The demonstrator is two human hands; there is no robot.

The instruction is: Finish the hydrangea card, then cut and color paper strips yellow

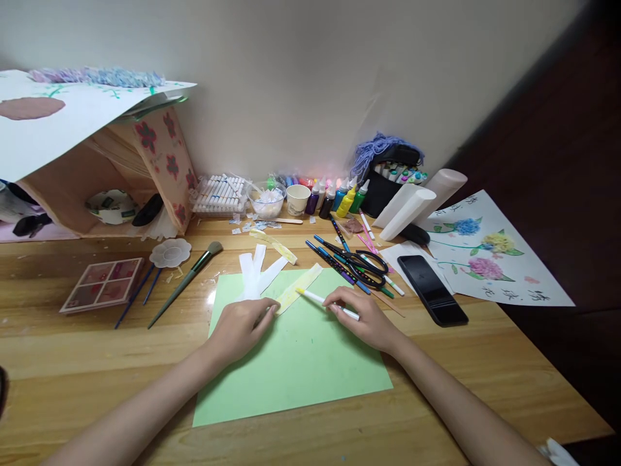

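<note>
A light green paper sheet (pixel 301 362) lies on the wooden desk (pixel 97 362) in front of me. A yellow-tinted paper strip (pixel 301 286) rests on its upper edge, beside several white strips (pixel 256 272). My left hand (pixel 242 327) presses its fingertips on the near end of the yellow strip. My right hand (pixel 366 318) grips a white marker pen (pixel 320 299), its tip pointing left at the yellow strip.
Loose markers and black scissors (pixel 366 265) lie right of the sheet, then a black phone (pixel 431 288) and a flower drawing (pixel 490 252). Paint bottles (pixel 339 197), a cup (pixel 297 199), a pen tray (pixel 219 193) line the wall. A palette (pixel 103 283) and brushes (pixel 187 279) lie left.
</note>
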